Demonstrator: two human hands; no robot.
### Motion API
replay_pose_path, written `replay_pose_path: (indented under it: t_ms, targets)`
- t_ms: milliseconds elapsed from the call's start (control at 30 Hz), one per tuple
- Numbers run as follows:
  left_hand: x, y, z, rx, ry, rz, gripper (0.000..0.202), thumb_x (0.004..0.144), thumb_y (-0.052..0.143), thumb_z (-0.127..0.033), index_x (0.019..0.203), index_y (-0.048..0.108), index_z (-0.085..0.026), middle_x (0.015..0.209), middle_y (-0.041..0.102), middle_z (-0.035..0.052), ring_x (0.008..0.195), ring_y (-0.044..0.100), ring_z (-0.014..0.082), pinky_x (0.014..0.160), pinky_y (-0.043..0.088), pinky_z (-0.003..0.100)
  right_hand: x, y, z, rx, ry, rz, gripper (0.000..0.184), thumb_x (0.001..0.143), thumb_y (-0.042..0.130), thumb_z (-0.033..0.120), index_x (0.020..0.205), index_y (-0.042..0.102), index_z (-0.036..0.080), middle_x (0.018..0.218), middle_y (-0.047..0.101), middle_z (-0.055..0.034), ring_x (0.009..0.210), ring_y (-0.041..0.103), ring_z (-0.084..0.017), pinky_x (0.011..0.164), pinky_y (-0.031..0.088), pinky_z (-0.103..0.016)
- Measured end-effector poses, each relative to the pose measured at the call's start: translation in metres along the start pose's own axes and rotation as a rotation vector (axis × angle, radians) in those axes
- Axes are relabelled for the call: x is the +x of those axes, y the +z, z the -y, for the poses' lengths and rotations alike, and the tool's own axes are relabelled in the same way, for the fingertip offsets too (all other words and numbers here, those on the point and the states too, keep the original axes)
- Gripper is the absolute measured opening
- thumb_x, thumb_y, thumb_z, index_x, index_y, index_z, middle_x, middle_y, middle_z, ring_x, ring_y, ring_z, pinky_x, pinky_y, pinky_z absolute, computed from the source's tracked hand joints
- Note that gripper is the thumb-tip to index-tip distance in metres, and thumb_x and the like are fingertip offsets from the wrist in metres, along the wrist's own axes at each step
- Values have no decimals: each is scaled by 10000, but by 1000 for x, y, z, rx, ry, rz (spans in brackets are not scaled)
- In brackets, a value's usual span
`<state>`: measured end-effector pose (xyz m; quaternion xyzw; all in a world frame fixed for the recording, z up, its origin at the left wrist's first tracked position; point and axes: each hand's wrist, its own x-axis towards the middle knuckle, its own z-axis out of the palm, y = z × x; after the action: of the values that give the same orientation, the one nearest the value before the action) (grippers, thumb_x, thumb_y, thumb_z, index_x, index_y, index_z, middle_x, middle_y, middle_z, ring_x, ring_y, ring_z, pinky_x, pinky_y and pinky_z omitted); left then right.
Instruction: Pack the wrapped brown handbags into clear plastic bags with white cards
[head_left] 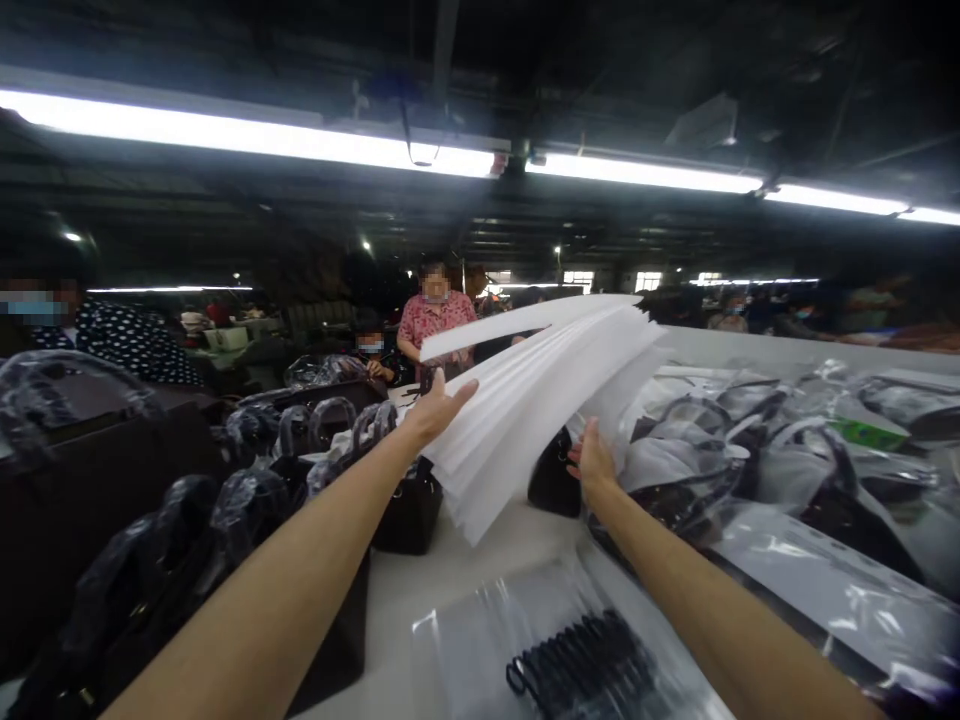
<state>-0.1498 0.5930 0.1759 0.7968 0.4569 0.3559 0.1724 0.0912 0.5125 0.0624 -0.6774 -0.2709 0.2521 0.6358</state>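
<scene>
A fanned stack of thin white sheets (525, 390) hangs at a slant above the table, its near edges spread apart and one top sheet lifted from the rest. My left hand (435, 412) is at the stack's left edge, thumb and fingers spread. On the other side, my right hand (598, 462) is raised under the sheets' right part with its fingers apart; whether it touches them I cannot tell. Behind that hand stands a small dark bag (555, 475). Below, on the table, lie clear plastic sleeves (480, 640) with a row of black looped cords (581, 665).
Dark handbags (409, 510) with plastic-wrapped handles (251, 500) crowd the left side. Plastic-covered bags (690, 460) fill the right, near a clear plastic package (832, 570). A person in a pink patterned shirt (435, 320) stands opposite; another in a dotted top (127, 335) is at left.
</scene>
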Motion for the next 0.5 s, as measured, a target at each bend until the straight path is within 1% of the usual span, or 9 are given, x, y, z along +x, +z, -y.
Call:
replay_pose_path:
  t_ms: [67, 100, 167, 267, 333, 400, 433, 467, 500]
  targets:
    - [-8, 24, 1, 67, 22, 75, 852, 681, 389, -744, 1292, 380, -150, 1035, 628, 126, 1005, 563, 287, 899, 377, 398, 4, 13, -11, 116, 51, 66, 813, 742, 114, 751, 1255, 345, 164, 1201, 504, -144, 957, 580, -197, 604, 519, -257]
    - [-13, 33, 2, 103, 43, 85, 818, 670, 402, -746, 1247, 441, -167, 1010, 625, 112, 979, 571, 279, 892, 382, 387, 6, 18, -15, 167, 62, 105, 792, 739, 140, 757, 1266, 335, 199, 1205, 508, -118, 957, 580, -188, 618, 516, -254]
    - [-20, 45, 6, 171, 93, 38, 729, 683, 417, -725, 1140, 536, -169, 1036, 577, 115, 977, 556, 261, 902, 374, 363, 9, 28, -23, 245, 76, 161, 750, 728, 205, 763, 1267, 333, 257, 1205, 516, -76, 945, 582, -173, 633, 506, -248]
    - [-28, 56, 11, 255, 142, -72, 589, 773, 395, -620, 1063, 555, -132, 1061, 512, 139, 912, 557, 233, 864, 399, 351, 13, 37, -34, 291, 107, 172, 744, 710, 241, 772, 1229, 378, 256, 1204, 514, -74, 970, 559, -186, 621, 485, -244]
    - [-36, 57, 12, 305, 168, -82, 471, 810, 399, -536, 971, 580, -132, 946, 545, 117, 792, 571, 215, 777, 437, 351, 15, 41, -42, 300, 119, 162, 730, 709, 249, 768, 1189, 416, 244, 1220, 500, -72, 1010, 529, -202, 619, 478, -245]
    - [-42, 51, 10, 352, 222, -69, 368, 825, 408, -466, 880, 599, -156, 859, 561, 85, 792, 565, 214, 770, 436, 347, 17, 45, -51, 318, 116, 166, 685, 717, 280, 747, 1175, 420, 256, 1235, 488, -56, 1018, 521, -202, 626, 479, -247]
    - [-43, 45, 8, 372, 281, -100, 341, 830, 407, -446, 883, 599, -169, 875, 563, 79, 856, 554, 220, 813, 418, 351, 18, 47, -55, 331, 112, 175, 657, 717, 321, 732, 1168, 421, 265, 1231, 492, -48, 1006, 528, -199, 627, 481, -245]
    - [-42, 37, 6, 388, 352, -166, 334, 831, 407, -442, 938, 588, -183, 955, 558, 81, 958, 523, 230, 881, 381, 362, 18, 49, -59, 344, 106, 188, 628, 713, 372, 711, 1155, 429, 268, 1217, 503, -43, 986, 540, -195, 625, 483, -241]
    - [-37, 29, 4, 396, 411, -262, 364, 824, 420, -458, 1040, 551, -196, 1088, 525, 86, 1080, 459, 244, 952, 322, 379, 18, 51, -63, 356, 100, 199, 600, 709, 418, 686, 1136, 440, 266, 1201, 515, -41, 965, 551, -191, 622, 484, -236]
